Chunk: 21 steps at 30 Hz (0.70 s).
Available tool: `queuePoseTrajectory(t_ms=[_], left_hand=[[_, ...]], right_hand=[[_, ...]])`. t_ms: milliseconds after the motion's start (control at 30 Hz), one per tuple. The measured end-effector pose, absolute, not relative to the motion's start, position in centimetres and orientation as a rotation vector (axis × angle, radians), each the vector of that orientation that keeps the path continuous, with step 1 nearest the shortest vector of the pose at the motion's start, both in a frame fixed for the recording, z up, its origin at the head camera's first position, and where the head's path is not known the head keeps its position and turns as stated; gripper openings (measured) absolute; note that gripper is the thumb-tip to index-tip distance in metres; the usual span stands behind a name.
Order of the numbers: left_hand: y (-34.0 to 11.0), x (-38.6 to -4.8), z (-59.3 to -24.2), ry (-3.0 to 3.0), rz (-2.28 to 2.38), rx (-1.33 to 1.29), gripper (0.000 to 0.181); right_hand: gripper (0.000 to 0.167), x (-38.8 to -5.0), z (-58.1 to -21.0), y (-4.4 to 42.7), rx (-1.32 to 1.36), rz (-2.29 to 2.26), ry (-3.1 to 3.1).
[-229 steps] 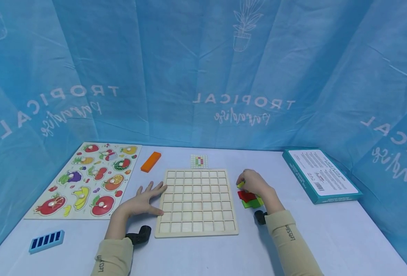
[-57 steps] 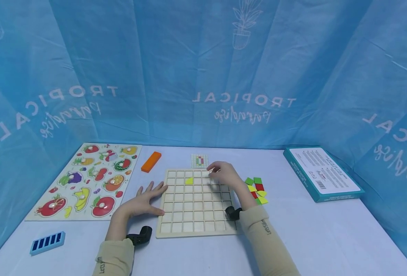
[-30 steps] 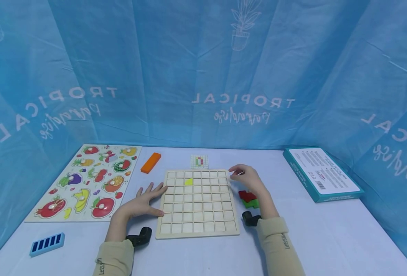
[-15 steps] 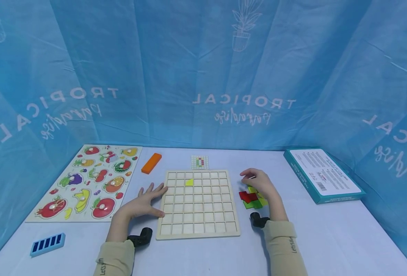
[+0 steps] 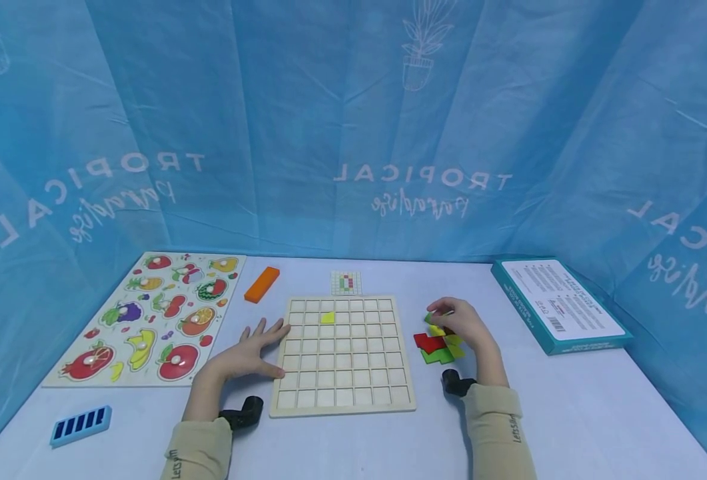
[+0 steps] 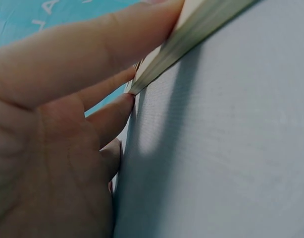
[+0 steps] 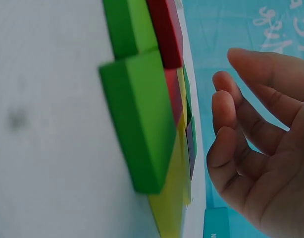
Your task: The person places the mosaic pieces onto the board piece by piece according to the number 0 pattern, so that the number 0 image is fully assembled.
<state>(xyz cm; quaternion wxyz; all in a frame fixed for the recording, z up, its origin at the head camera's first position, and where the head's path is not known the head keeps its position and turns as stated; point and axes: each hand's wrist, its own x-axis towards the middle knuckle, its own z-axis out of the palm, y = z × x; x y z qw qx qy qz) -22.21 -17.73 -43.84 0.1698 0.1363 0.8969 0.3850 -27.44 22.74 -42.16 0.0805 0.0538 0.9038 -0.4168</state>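
A pale wooden grid board (image 5: pixel 353 361) lies flat in the middle of the table. One yellow piece (image 5: pixel 328 317) sits in its upper part. My left hand (image 5: pixel 246 355) rests with spread fingers at the board's left edge; in the left wrist view, thumb and fingertips touch the board's side (image 6: pixel 177 54). Over the small pile at the right hovers my right hand (image 5: pixel 464 325), partly covering it. Red pieces (image 5: pixel 430 343), green pieces (image 5: pixel 437 357) and yellow ones make up that pile. In the right wrist view the loosely bent fingers (image 7: pixel 224 106) hold nothing, apart from the green block (image 7: pixel 139 124).
Behind the board lies a small pattern card (image 5: pixel 346 283). An orange bar (image 5: pixel 262 285), a fruit puzzle board (image 5: pixel 179 280) and a blue slotted holder (image 5: pixel 80 427) are on the left. A teal box (image 5: pixel 560 307) lies at the right, before a blue curtain (image 5: pixel 293 133).
A yellow piece now sits on the grid, which held none in the oldest frame. My right hand has since moved from the board rightward to the pile. The left hand stays put.
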Motion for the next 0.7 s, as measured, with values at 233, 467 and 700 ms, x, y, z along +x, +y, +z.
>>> queuePoseTrajectory(t_ms=[233,467,700], left_hand=[[-17.81,-22.13,-43.99,2.537,1.101,0.373,0.092],[-17.92,-22.36,-44.02,2.525,1.106,0.358,0.093],[-17.95,-22.32,-44.03,2.528,1.106,0.381,0.093]], right_hand=[[0.024,-27.07,-41.99,23.12,0.148,-1.199,2.689],[0.022,-27.03,-41.99,22.97,0.142,-1.134,2.697],[0.024,-27.03,-42.15,22.88,0.125,-1.097,2.707]])
